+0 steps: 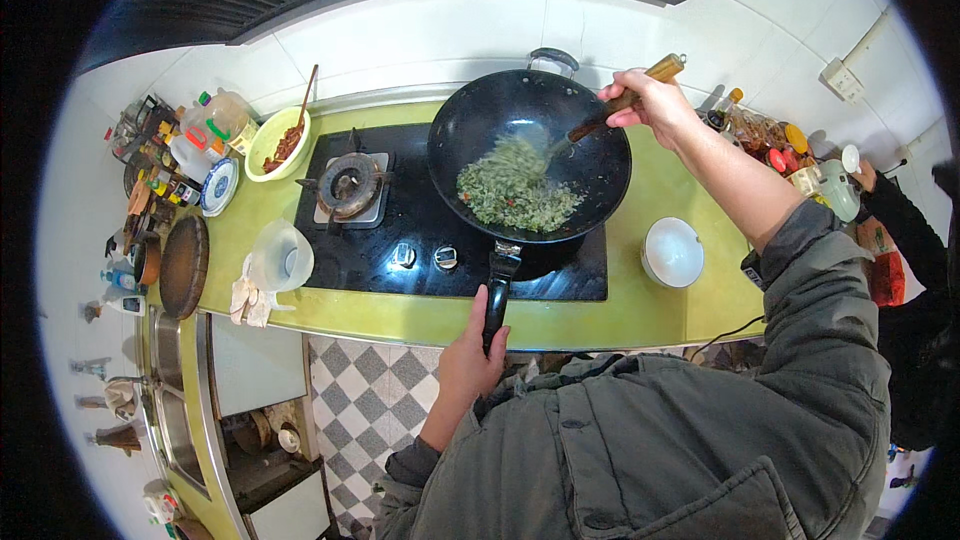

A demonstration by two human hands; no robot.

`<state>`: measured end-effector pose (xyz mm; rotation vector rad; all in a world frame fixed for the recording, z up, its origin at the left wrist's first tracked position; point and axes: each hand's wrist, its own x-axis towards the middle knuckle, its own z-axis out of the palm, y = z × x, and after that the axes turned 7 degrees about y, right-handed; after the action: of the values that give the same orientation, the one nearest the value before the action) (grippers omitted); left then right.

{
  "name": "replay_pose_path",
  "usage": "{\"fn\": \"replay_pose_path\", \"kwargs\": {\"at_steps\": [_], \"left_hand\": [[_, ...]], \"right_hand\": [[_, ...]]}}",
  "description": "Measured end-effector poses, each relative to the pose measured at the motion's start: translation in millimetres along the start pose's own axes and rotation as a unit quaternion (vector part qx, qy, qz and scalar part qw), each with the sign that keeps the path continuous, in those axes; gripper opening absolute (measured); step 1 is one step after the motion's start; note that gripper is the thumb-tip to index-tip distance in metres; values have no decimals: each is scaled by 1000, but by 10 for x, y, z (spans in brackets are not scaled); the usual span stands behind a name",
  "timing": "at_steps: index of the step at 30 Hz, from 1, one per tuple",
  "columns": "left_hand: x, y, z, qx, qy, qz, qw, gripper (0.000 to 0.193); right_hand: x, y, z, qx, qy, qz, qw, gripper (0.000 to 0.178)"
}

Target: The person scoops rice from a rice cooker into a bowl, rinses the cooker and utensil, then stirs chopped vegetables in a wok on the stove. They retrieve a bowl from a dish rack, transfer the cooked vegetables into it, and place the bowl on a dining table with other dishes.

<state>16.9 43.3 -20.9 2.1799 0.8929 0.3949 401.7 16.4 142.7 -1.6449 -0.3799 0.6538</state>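
One wok (478,128) lies beyond the left hand (471,368) gripping its handle (497,290); right hand (648,107) grasps a utensil (590,126).

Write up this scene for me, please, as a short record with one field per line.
Left hand: the left hand holds the black wok handle
Right hand: the right hand grips a wooden-handled utensil, its far end blurred at the food
Wok: the black wok sits over the right part of the black cooktop
Contents: chopped green food with small red bits
Left of wok: a round burner
Right of cooktop: a white bowl on the green counter
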Motion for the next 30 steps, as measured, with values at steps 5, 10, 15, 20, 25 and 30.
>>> {"fn": "replay_pose_path", "kwargs": {"at_steps": [5, 10, 15, 20, 25, 30], "left_hand": [[-10, 13, -8, 17, -10, -18, 1000, 70], [-2, 34, -31, 11, -10, -18, 1000, 70], [-6, 38, -33, 2, -10, -18, 1000, 70], [-13, -68, 17, -48, -11, -10, 999, 72], [-168, -322, -126, -163, -50, -98, 981, 69], [-229, -305, -12, -251, -68, -97, 961, 66]], "right_hand": [[43, -190, -50, -268, -27, -172, 948, 36], [23, -288, 49, -222, -119, -82, 964, 44], [54, -391, 70, -350, -42, -122, 928, 62], [64, -177, 160, -144, -135, 7, 980, 56], [116, -118, 53, -192, -85, 4, 978, 47], [74, 92, 59, 40, -65, 86, 993, 40]]}}
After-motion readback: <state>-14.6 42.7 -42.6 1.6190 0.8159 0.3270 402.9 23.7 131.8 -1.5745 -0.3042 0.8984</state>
